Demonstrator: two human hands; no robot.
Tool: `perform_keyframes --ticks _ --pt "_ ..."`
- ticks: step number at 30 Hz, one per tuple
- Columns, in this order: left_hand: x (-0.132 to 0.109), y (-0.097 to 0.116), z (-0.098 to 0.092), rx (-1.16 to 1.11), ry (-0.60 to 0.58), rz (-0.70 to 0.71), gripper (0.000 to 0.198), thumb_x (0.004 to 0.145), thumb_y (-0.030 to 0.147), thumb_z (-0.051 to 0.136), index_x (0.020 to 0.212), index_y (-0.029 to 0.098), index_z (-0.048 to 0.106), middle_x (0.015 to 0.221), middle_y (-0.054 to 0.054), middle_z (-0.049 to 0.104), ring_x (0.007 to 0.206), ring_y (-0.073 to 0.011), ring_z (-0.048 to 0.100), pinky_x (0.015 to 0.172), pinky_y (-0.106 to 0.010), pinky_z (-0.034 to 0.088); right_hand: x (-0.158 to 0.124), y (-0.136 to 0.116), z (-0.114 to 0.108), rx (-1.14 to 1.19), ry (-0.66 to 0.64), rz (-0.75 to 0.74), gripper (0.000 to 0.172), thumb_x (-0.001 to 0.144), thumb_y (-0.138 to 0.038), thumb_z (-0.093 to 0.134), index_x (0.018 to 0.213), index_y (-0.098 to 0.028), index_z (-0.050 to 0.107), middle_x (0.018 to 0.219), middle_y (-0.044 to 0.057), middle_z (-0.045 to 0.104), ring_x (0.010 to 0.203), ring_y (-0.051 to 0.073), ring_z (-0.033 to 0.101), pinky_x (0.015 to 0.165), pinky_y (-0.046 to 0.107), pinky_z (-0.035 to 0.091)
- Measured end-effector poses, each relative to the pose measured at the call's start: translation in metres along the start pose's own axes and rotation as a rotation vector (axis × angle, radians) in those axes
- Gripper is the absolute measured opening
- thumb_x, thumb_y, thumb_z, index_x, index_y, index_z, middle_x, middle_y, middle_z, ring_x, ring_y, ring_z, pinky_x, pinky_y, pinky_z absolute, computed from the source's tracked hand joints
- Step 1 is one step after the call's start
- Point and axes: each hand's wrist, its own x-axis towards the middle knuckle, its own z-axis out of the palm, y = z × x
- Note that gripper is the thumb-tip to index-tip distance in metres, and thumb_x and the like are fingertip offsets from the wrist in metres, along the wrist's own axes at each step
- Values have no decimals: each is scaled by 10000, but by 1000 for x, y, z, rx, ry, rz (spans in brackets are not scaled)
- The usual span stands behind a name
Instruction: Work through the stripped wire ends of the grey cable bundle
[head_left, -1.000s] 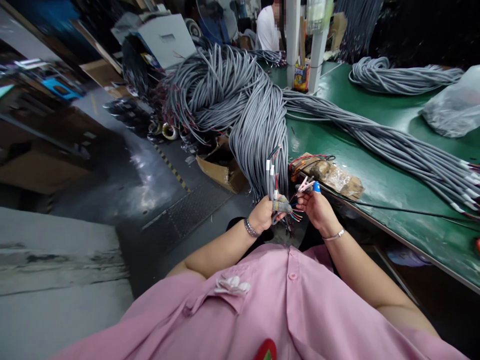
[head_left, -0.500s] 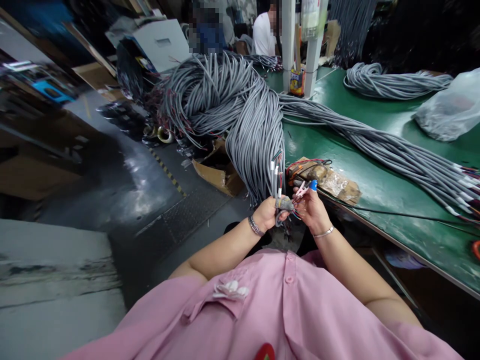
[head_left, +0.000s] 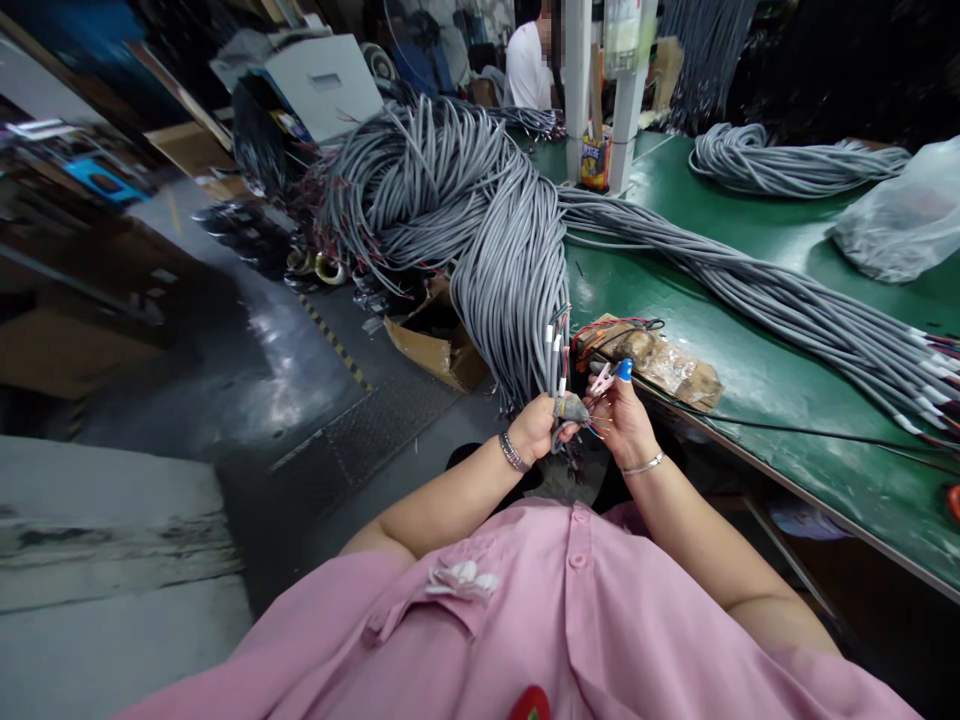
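My left hand [head_left: 534, 428] is closed round the end of a grey cable [head_left: 556, 432], whose thin coloured wires [head_left: 598, 428] stick out to the right. A grey cover with a yellow band [head_left: 570, 408] sits at its thumb. My right hand [head_left: 628, 428], a blue fingertip cover [head_left: 625, 370] on one digit, pinches a small pale pink clip [head_left: 602, 381] close beside those wires. Its fingertips are partly hidden. Just above the left hand, white-banded cable ends [head_left: 562, 385] with red and black wires stand up in front of a large grey cable bundle [head_left: 514, 275].
A green table [head_left: 780, 440] runs along the right, with a cardboard piece wrapped in clear tape [head_left: 675, 370] near its edge. Another cable bundle [head_left: 735, 265] lies across it. A clear plastic bag [head_left: 900, 220] rests farther right. An open carton [head_left: 427, 350] stands on the floor.
My right hand has shifted slightly left, towards the left hand. The left hand and the white-banded cable ends have moved a little to the right. Both hands keep their hold.
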Motion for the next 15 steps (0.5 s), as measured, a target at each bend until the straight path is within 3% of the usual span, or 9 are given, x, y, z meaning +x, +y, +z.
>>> perform_keyframes --ticks 8,11,15 --pt "-11 -5 1 20 21 98 210 580 250 704 543 136 531 406 27 461 331 -50 387 360 -185 225 -11 -8 -15 -10 -172 114 563 743 -769 513 884 -240 644 814 21 662 623 139 566 557 269 481" --pt "-18 -10 3 60 42 154 201 604 248 704 559 137 542 414 24 479 340 -55 393 365 -193 231 -15 -12 -18 -2 -208 132 491 768 -691 566 918 -233 663 867 26 673 661 137 575 587 262 496" --pt "-22 -10 9 42 106 180 211 608 269 702 571 143 538 417 26 479 351 -58 391 374 -200 243 -15 -13 -17 -49 -154 64 331 751 -524 703 901 -231 669 836 7 673 654 123 574 568 237 486"
